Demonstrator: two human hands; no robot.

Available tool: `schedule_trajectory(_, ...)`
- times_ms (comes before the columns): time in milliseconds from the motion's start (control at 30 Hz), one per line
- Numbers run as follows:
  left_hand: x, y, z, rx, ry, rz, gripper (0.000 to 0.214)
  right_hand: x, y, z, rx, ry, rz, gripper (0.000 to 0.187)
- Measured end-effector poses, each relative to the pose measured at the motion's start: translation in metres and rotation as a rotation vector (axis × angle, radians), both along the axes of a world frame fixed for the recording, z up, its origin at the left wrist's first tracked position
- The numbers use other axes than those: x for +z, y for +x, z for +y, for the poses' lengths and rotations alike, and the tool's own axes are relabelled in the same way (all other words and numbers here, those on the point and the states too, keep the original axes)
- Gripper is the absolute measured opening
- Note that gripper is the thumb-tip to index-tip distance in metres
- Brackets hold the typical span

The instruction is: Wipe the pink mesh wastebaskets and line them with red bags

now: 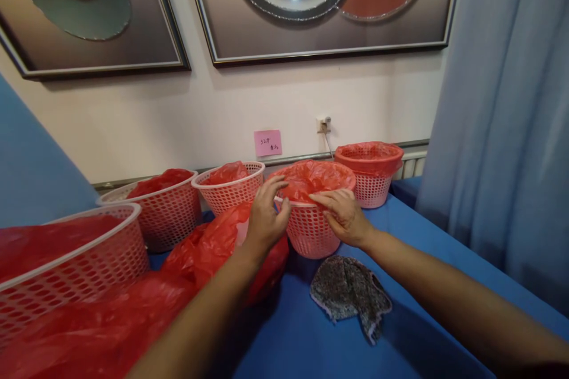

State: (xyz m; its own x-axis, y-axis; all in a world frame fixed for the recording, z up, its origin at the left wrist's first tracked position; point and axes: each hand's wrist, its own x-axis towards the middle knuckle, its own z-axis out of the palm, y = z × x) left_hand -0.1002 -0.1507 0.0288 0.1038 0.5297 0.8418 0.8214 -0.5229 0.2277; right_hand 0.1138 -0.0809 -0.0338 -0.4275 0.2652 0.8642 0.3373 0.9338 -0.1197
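A pink perforated basket (312,234) stands in front of me, with a red plastic bag (306,177) lining it. My left hand (269,213) is at the left of its rim, fingers bent and thumb apart. Over the front right rim reaches my right hand (347,216), its fingers stretched left against the bag and its thumb lower. Neither hand visibly grips the bag. Below the basket a crumpled grey-brown cloth (349,290) with a pale edge lies on the blue table cover (293,337). A filled red bag (208,243) rests beside my left forearm.
More bag-lined baskets stand to the left: a small one (231,192), a larger one (173,219) and a big one (89,254). At the back right is another lined basket (371,186). Behind are a wall socket (323,125), a pink note (268,143) and a blue curtain (502,130).
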Motion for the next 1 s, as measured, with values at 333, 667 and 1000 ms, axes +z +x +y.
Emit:
schedule_trajectory(333,0.077,0.010,0.045,-0.036,-0.735,0.523,0.031,0.004,-0.001,0.012,-0.002,-0.120,0.093,0.070)
schedule_trajectory(667,0.017,-0.014,0.004,0.203,-0.080,0.607,0.020,0.010,0.006,0.020,0.018,-0.301,0.120,0.053)
schedule_trajectory(1000,-0.025,-0.009,-0.007,0.014,-0.298,0.195,0.014,0.017,0.009,0.022,0.100,-0.284,0.116,0.037)
